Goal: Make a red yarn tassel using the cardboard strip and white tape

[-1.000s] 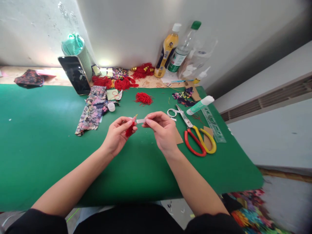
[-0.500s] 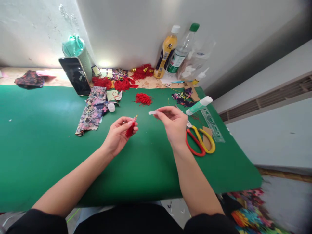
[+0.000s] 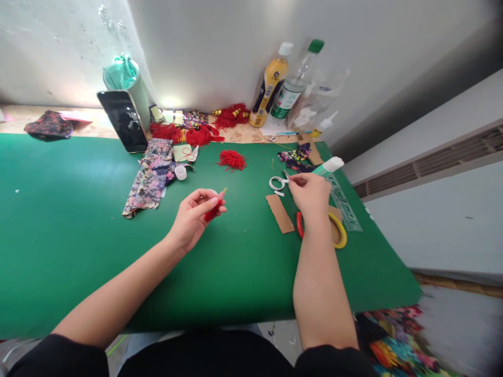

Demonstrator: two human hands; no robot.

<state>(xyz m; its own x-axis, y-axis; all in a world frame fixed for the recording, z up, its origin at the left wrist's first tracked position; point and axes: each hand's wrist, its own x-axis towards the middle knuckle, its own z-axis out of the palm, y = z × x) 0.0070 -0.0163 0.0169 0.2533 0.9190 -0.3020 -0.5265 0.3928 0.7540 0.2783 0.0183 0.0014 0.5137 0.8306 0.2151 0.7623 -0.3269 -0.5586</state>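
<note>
My left hand (image 3: 196, 214) pinches a small red tassel (image 3: 213, 210) with a gold cord loop at its top, above the table. To the right, my right hand (image 3: 310, 196) is closed, thumb and fingertips at the edge of a white ring (image 3: 276, 183) that looks like a roll of tape. A short white strip (image 3: 279, 193) lies just below the ring. Large scissors (image 3: 340, 235) with red and yellow handles are partly hidden under my right hand and wrist. Behind the hand lies a glue stick (image 3: 333, 165).
A cardboard piece (image 3: 280, 213) lies left of the scissors, a clear ruler (image 3: 346, 204) right of them. Red threads (image 3: 232, 160), a white cap (image 3: 181, 173) and floral fabric (image 3: 149, 178) lie farther back. A phone (image 3: 123, 123) and bottles (image 3: 269, 91) stand by the wall.
My right hand has moved right from near the tassel, where it held a small white strip, to the white ring. My left hand has barely moved and keeps the tassel.
</note>
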